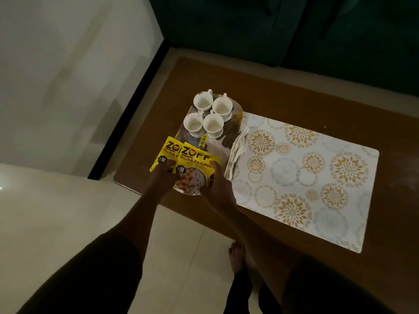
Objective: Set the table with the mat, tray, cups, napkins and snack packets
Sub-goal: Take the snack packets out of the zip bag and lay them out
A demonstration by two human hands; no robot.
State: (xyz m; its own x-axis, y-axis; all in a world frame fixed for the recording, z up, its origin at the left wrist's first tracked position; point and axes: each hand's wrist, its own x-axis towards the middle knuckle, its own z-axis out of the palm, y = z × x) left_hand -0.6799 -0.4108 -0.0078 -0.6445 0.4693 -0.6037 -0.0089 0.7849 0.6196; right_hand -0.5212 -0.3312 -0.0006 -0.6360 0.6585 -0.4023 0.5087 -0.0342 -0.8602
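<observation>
**Both hands on the snack packets at the tray's near end**

The person's forearms are reaching from the bottom of the view to the desk (283,91). The left hand (162,177) is pinching the left Zoff soya-chunk packet (164,152) at its lower edge; the right hand (217,186) is pinching the overlapping right packet (196,164). Both packets are lying at the tray's (233,123) near end, long axes pointing toward the four white cups (209,114). Folded napkins (235,152) are sitting just right, on the patterned mat (306,177), nearer the right hand.
</observation>
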